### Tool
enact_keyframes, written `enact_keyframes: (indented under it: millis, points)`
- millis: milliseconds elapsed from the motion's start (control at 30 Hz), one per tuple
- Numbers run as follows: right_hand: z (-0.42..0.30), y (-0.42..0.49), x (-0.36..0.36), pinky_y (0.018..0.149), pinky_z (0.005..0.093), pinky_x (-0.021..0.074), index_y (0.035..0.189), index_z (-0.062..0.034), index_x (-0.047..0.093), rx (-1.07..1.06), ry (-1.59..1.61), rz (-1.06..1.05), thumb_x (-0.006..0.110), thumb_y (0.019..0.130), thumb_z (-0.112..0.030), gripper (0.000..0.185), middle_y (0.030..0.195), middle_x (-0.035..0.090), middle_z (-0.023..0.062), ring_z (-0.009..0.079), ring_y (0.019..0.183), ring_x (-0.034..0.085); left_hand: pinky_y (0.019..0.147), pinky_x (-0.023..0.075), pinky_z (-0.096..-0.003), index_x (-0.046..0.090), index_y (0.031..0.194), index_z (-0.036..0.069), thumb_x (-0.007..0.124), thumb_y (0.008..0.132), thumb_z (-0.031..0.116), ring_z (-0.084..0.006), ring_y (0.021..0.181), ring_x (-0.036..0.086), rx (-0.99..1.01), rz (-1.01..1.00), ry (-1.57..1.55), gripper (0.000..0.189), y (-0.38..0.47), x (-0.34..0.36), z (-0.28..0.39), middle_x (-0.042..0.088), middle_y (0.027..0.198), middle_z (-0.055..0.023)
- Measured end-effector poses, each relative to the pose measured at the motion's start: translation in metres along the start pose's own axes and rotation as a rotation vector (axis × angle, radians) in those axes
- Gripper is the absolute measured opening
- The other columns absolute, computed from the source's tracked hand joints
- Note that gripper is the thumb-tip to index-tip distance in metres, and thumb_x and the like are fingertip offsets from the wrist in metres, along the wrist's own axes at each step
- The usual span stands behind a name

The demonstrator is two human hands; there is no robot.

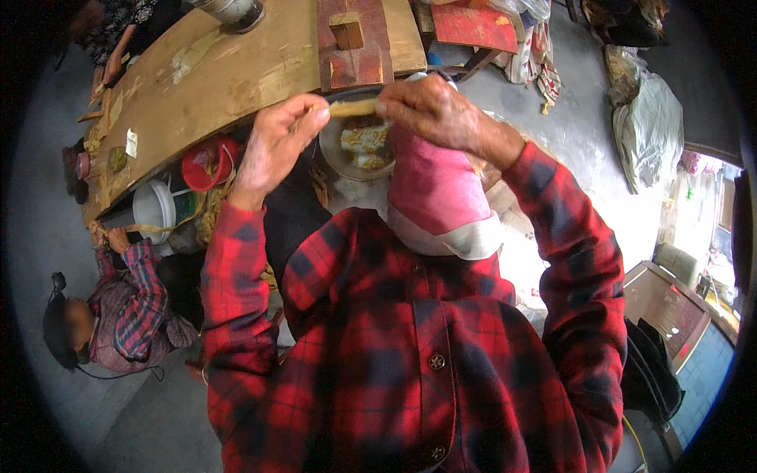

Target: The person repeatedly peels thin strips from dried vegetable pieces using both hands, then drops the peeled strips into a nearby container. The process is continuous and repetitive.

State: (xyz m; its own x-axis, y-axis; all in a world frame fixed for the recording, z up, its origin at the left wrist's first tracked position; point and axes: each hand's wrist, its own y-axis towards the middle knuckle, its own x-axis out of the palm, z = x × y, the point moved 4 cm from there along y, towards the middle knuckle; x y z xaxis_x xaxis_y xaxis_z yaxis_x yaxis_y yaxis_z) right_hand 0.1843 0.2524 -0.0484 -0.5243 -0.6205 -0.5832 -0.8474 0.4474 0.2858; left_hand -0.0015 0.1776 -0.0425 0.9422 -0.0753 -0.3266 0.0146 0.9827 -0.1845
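A tan, rolled-looking strip of uncertain material spans the gap between my hands, above a round basin. My left hand pinches one end between thumb and fingers. Its other end goes into my right hand, whose curled fingers look slightly blurred. Below, the basin holds wet-looking yellowish and pale matter, partly hidden by my right hand and leg. Pink cloth with a whitish lower edge covers my right leg, just under the right wrist.
A long wooden table bears a maroon board and a wooden block. Beneath its edge stand a red bucket and a white bucket. At left, another person handles a tan strip. A red-topped stool stands ahead.
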Motion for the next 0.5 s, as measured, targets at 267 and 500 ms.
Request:
enact_keyframes:
  millis: [267, 500]
  points:
    - [0.076, 0.037, -0.004, 0.058, 0.0263, 0.0447, 0.087, 0.0034, 0.061, 0.254, 0.048, -0.008, 0.052, 0.09, -0.024, 0.029, 0.067, 0.06, 0.0073, 0.0115, 0.061, 0.055, 0.05, 0.0259, -0.0167, 0.06, 0.089, 0.004, 0.054, 0.09, 0.029, -0.0006, 0.057, 0.034, 0.159, 0.073, -0.045, 0.025, 0.073, -0.003, -0.04, 0.042, 0.066, 0.0088]
    - [0.093, 0.05, -0.004, 0.055, 0.0273, 0.0425, 0.082, 0.0038, 0.061, 0.333, 0.038, -0.056, 0.051, 0.09, -0.026, 0.032, 0.062, 0.055, 0.0058, 0.0112, 0.056, 0.049, 0.049, 0.0247, -0.0162, 0.061, 0.086, 0.006, 0.057, 0.088, 0.029, 0.0003, 0.056, 0.033, 0.091, 0.086, -0.142, 0.023, 0.095, -0.006, -0.054, 0.041, 0.065, 0.0099]
